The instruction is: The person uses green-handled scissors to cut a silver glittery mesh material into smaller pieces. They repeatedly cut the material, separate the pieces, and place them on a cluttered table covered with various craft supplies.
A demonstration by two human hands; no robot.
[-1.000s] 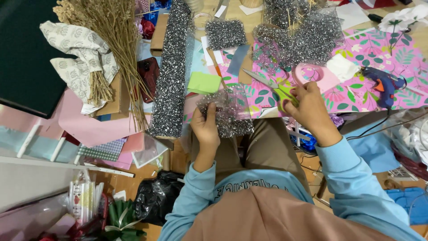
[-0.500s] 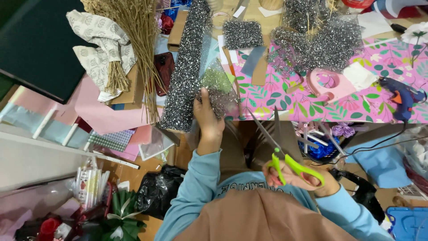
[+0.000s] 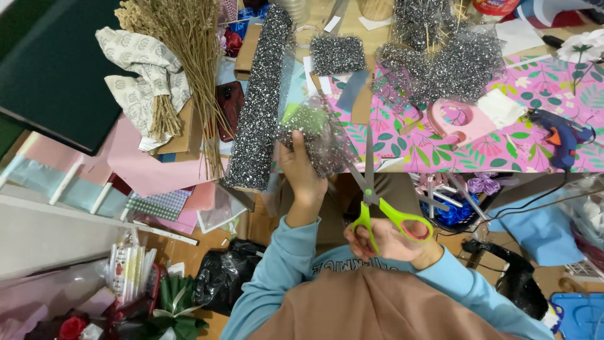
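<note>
My left hand (image 3: 301, 171) holds up a piece of silver glitter mesh (image 3: 314, 135) wrapped in clear film, in front of the table edge. My right hand (image 3: 385, 240), close to my chest, grips green-handled scissors (image 3: 377, 201). Their blades are parted and point up at the lower right edge of the mesh piece. A long roll of the same silver glitter mesh (image 3: 257, 101) lies on the table just left of my left hand.
Pink floral paper (image 3: 491, 141) covers the table's right side, with a pink tape dispenser (image 3: 459, 121), a blue glue gun (image 3: 561, 137) and more glitter mesh pieces (image 3: 453, 60). Dried grass stems (image 3: 189, 63) and patterned cloth (image 3: 135, 75) lie left. Bags and flowers sit on the floor.
My right hand took the scissors from the table, drew back to my chest and now raises the parted blades to the mesh. My left hand lifted the mesh piece higher.
</note>
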